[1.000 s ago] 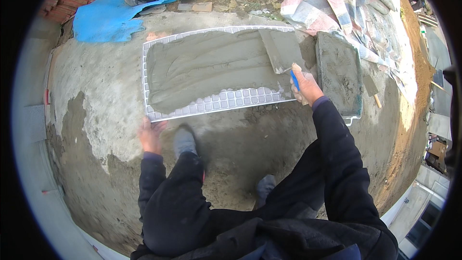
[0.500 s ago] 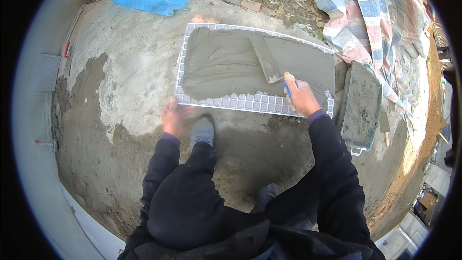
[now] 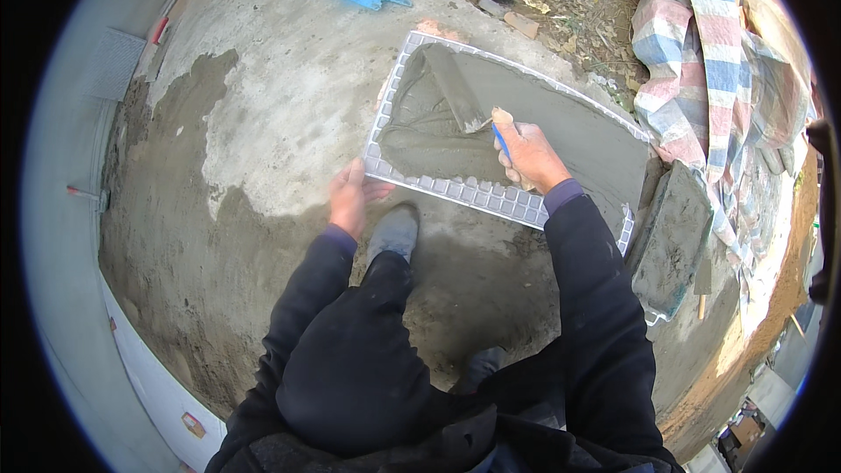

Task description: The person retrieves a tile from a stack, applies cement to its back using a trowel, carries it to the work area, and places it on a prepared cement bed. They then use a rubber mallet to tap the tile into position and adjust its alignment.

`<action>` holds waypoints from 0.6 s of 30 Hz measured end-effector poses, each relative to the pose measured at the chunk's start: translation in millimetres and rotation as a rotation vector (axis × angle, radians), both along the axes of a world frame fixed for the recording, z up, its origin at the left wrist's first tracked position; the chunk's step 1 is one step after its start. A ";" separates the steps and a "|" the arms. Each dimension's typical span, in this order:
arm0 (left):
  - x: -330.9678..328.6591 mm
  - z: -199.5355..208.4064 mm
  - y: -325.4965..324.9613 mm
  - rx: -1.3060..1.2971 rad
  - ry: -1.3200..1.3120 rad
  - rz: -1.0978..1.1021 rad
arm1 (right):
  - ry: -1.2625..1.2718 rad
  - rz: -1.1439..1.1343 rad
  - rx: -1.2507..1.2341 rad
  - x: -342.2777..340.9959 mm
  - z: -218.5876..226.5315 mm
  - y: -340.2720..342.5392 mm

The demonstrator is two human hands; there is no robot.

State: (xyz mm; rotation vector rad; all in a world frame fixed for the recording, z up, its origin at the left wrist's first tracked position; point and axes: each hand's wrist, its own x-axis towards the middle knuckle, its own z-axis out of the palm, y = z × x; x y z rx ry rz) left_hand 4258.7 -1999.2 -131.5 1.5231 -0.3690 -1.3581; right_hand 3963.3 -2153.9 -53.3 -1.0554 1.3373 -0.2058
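On rough grey concrete ground [image 3: 289, 70], across the white plastic tray of square cells [image 3: 477, 195] coated in wet grey mortar [image 3: 569, 114], the long flat steel trowel [image 3: 455, 91] has moved from the right half to the left end. Its blue-and-tan handle sits in the closed grip of the right hand [image 3: 533, 158]; the left hand [image 3: 349, 201] is at the tray's near-left corner (whether its grip pinches the rim, I cannot tell). Too steep a blade or too hard a push could drag mortar over the edge or shift the tray. Streaks earlier covering much of the mortar now show mainly around the left end.
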 end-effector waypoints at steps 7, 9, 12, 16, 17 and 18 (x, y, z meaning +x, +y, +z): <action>-1.4 5.1 -0.4 0.001 0.042 0.011 | 0.157 0.425 -0.063 -11.0 15.8 -27.2; -1.6 5.8 -1.2 0.004 0.034 0.015 | 0.175 0.502 -0.057 -11.1 17.5 -24.5; -2.3 6.7 -1.4 0.005 0.025 0.013 | 0.161 0.631 -0.122 -11.2 17.0 -16.2; -3.3 7.0 -0.8 -0.006 0.029 0.019 | 0.160 0.793 -0.342 -28.1 17.5 -0.3; -3.3 6.8 -0.8 0.003 0.026 0.023 | 0.166 0.830 -0.399 -36.8 18.3 4.8; -3.4 6.7 -1.1 -0.010 0.030 0.020 | 0.188 0.837 -0.433 -47.1 19.3 9.9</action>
